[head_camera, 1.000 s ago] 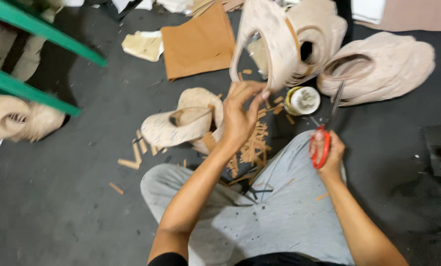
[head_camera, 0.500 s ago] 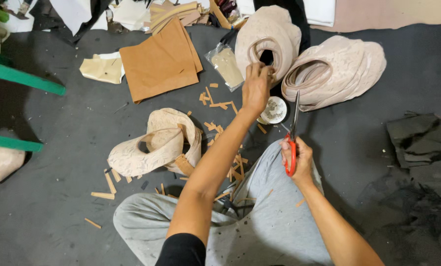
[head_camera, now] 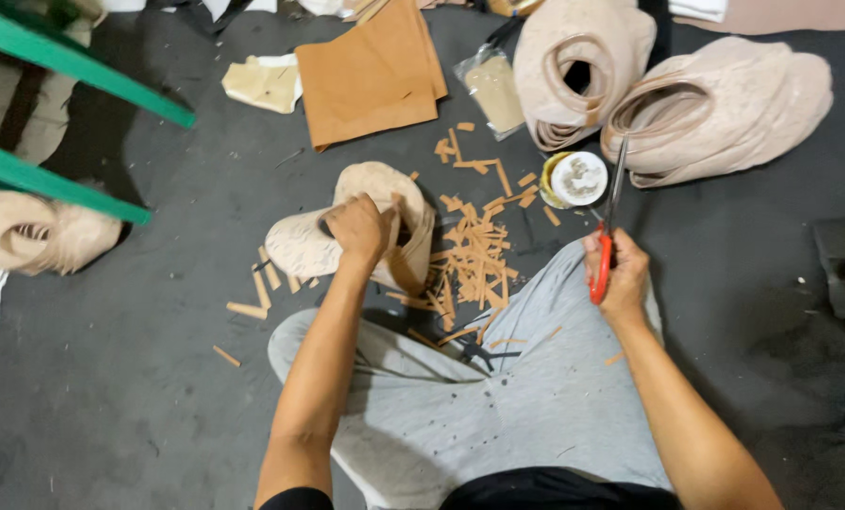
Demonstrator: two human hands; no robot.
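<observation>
Beige leather made up the curled shoe upper (head_camera: pixel 347 231) lying on the dark grey floor (head_camera: pixel 139 378) just left of the frame's centre, and the left hand (head_camera: pixel 361 227) was closed over its top edge, fingers curled around the rim of the opening. Right of centre, the right hand (head_camera: pixel 616 274) was clamped around the red handles of a pair of scissors (head_camera: pixel 609 222), whose blades pointed up the frame; whether the blades were apart or together was too fine to tell. Between the two hands a scatter of tan leather strips (head_camera: pixel 479 246) lay on the floor, reaching down to the grey trousers (head_camera: pixel 498 406) at the bottom centre. Just beside the scissor blades, to their left, sat a small round tin (head_camera: pixel 575 179) with a whitish inside. Above it, at the top of the frame, two piles of beige uppers (head_camera: pixel 725 113) rested side by side, touching. A clear plastic bag (head_camera: pixel 493 90) lay just left of those piles, and a folded tan leather sheet (head_camera: pixel 371 76) lay further left at the upper centre. Green bars (head_camera: pixel 64 71) crossed the upper left corner, with another beige upper (head_camera: pixel 35 236) below them at the left edge
</observation>
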